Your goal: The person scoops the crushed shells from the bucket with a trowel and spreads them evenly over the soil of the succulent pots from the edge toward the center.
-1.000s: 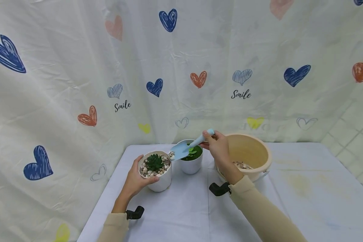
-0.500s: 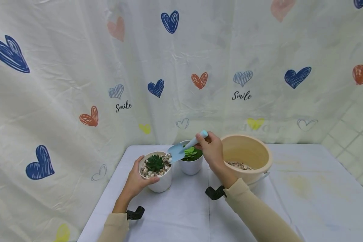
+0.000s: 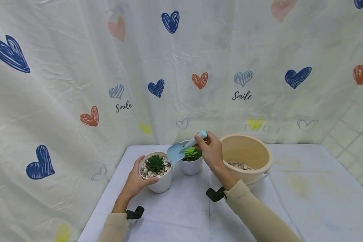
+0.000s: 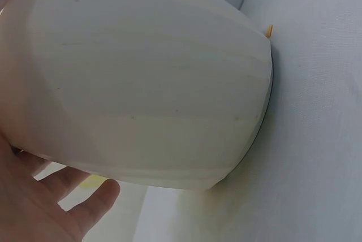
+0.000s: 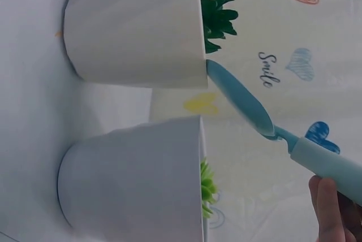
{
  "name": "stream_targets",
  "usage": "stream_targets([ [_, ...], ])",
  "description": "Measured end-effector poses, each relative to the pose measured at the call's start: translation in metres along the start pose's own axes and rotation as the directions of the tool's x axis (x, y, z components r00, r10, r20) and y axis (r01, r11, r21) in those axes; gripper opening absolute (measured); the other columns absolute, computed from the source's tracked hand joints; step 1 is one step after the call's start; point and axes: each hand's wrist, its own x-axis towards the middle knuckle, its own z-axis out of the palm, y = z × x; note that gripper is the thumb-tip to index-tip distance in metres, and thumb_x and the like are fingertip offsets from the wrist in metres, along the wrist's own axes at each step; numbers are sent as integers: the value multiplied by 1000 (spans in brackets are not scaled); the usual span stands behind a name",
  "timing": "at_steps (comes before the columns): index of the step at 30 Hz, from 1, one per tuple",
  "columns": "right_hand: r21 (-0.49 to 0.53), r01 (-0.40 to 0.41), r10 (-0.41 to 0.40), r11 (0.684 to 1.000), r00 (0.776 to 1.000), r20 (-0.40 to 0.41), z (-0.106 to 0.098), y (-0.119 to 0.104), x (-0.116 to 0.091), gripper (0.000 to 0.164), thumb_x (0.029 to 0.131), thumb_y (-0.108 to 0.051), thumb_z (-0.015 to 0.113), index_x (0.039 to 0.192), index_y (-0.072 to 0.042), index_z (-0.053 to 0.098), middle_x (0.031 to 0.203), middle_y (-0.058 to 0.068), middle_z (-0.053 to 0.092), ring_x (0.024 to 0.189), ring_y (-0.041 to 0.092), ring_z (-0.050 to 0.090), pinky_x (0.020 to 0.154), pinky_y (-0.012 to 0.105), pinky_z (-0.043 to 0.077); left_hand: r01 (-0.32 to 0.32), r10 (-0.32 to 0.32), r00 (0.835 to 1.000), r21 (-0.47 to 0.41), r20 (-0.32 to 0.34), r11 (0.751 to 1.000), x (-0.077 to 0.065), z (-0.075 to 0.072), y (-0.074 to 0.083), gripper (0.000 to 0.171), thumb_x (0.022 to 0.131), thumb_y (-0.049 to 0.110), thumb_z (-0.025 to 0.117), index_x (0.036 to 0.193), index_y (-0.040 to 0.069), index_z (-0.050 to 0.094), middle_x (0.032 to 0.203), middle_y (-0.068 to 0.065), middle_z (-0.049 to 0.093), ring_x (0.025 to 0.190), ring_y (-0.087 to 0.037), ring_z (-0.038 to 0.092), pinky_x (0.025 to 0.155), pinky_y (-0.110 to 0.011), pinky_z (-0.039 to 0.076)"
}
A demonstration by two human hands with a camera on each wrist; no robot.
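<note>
My left hand grips a white flowerpot by its left side, thumb across the front and fingers at the rim. In the pot a dark green succulent stands among small pale pebbles. My right hand holds a light blue hand trowel by its handle. The trowel slopes down to the left, its blade tip at the right rim of the pot. In the right wrist view the trowel meets the rim beside the succulent. The left wrist view shows mostly the pot wall.
A second white pot with a bright green plant stands right behind the trowel. At the right, a beige bucket has pebbles at its bottom. A white cloth covers the table; a curtain with hearts hangs behind.
My right hand has moved left a little, and the trowel has tilted. Pebbles seen at the blade's tip earlier have slid into the pot. The left hand keeps its hold.
</note>
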Motion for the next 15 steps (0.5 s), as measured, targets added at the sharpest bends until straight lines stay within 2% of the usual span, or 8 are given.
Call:
stream_targets([
  [3,-7,24,-24,1000,1000,9,0,0,-2,26,99,-19,68,117,0,66,111,21,67,110,31,71,82,25,61,5,-4,1000,-28,17,1000,0,-1,-1,113,75,33,91,162,27,19,158,-15,39,142,-37,45,110,-58,42],
  [8,-5,72,-71,997,997,31,0,2,-3,25,99,-18,68,117,-1,66,110,17,66,107,25,72,83,27,61,21,-14,998,-122,63,992,0,-3,-3,111,78,26,90,162,33,16,161,-13,33,144,-36,43,110,-51,44],
  [15,22,126,-127,992,991,53,2,-1,-6,24,97,-12,69,117,1,66,108,19,66,104,29,72,85,33,62,29,3,992,-266,122,963,0,-6,-5,114,80,18,86,162,28,8,164,-13,25,148,-36,36,103,-26,47],
])
